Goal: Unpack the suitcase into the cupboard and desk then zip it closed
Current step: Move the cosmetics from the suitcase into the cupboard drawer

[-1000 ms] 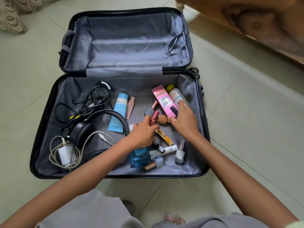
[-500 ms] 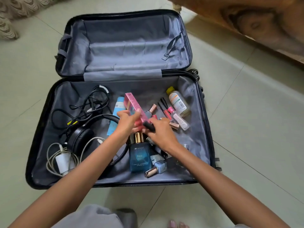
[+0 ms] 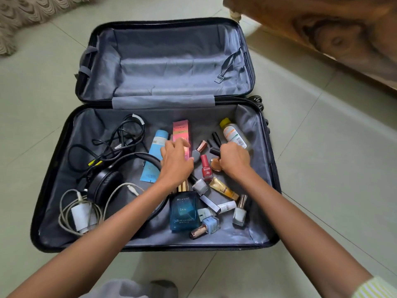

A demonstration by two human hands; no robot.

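Observation:
A black suitcase (image 3: 236,237) lies open on the floor, its far half empty. In the near half my left hand (image 3: 176,163) grips the lower end of a pink box (image 3: 181,132). To its right my right hand (image 3: 234,158) is curled round a small dark tube (image 3: 214,151) that sticks out of the fist. Around them lie a red nail polish (image 3: 206,166), a blue perfume bottle (image 3: 183,211), a light blue tube (image 3: 155,160), a yellow-capped clear bottle (image 3: 235,136) and several other small cosmetics. Black headphones (image 3: 105,186), black cables (image 3: 120,138) and a white charger (image 3: 82,216) fill the left side.
A carved wooden piece of furniture (image 3: 333,35) stands at the top right, close to the suitcase's far corner. A textured beige rug (image 3: 21,16) lies at the top left. Pale floor tiles surround the suitcase.
My left hand has taken the pink box and shifted it left of where it lay. My right hand picked up the dark tube and moved back right, toward the clear bottle.

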